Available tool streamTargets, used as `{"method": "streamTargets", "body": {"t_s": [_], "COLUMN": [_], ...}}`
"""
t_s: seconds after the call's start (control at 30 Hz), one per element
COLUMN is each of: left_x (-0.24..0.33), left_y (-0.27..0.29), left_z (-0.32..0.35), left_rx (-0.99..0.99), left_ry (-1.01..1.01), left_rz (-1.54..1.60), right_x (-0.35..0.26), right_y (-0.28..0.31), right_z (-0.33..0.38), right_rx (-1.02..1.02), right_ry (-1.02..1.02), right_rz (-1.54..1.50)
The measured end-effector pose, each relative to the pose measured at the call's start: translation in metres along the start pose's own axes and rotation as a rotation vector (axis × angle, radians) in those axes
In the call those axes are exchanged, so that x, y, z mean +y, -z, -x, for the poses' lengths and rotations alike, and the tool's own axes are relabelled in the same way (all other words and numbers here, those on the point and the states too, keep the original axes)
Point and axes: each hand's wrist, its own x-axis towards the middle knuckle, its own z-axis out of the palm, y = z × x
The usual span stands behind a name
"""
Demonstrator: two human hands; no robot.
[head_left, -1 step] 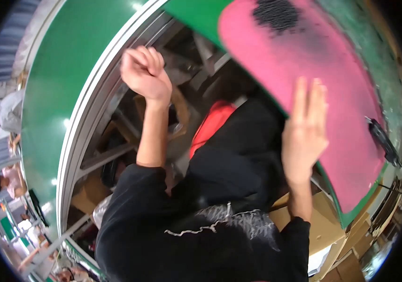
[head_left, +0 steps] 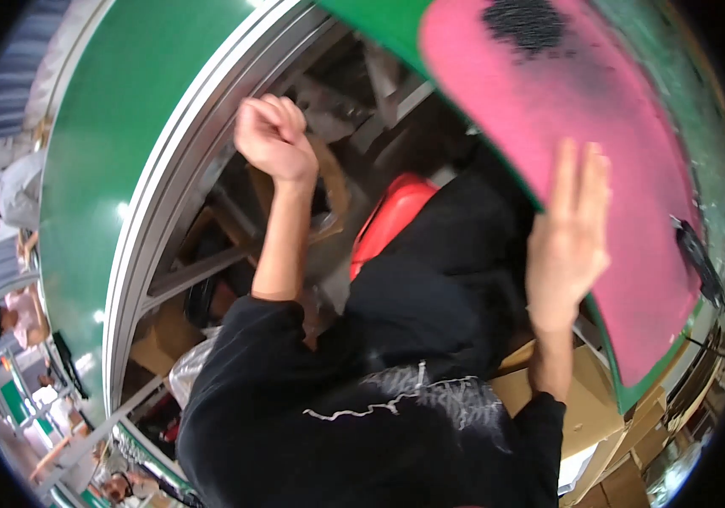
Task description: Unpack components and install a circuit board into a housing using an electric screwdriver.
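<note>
Mat (head_left: 650, 284) below fingers (head_left: 564, 182) of right hand (head_left: 569, 264); black pile (head_left: 525, 22) beyond, apart

Looks matt and smooth on the mat (head_left: 646, 254), dusty around the black pile (head_left: 523, 24), and rough and grainy in the pile itself. Shines glossy and smooth on the green tabletop (head_left: 91, 178), with bright spots of glare. Looks like smooth metal along the rail (head_left: 135, 220), glossy plastic on the red thing (head_left: 392, 220), dark plastic on the cutter (head_left: 698, 264), matt cloth in the shirt (head_left: 269, 440), and dull brown cardboard in the box (head_left: 587, 398).
</note>
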Motion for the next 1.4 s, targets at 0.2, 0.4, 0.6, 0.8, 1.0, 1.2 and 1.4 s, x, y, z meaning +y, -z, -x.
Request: {"method": "streamTargets", "body": {"t_s": [0.2,0.4,0.6,0.8,1.0,1.2,1.4], "left_x": [-0.138,-0.236,-0.286,-0.304,-0.305,-0.310,-0.290], "left_y": [0.286,0.446,0.495,0.472,0.504,0.487,0.502], "left_z": [0.133,0.183,0.173,0.190,0.219,0.217,0.219], "left_rx": [0.478,-0.161,-0.265,-0.438,-0.410,-0.449,-0.529], "left_ry": [0.833,0.916,0.947,1.188,1.267,1.192,1.098], "left_rz": [-0.620,-1.406,-1.511,-1.614,-1.598,-1.532,-1.601], "right_x": [-0.005,0.026,0.012,0.020,0.006,0.003,0.021], "right_y": [-0.014,-0.009,-0.002,0.005,-0.007,0.003,-0.039], "right_z": [-0.004,-0.003,-0.008,0.004,-0.003,-0.005,-0.009], "right_rx": [0.001,-0.099,-0.056,-0.152,-0.130,-0.199,-0.138], "right_ry": [0.057,0.182,0.162,0.061,0.061,-0.050,0.025], "right_rz": [0.061,0.293,0.168,0.316,0.267,0.215,0.103]}}
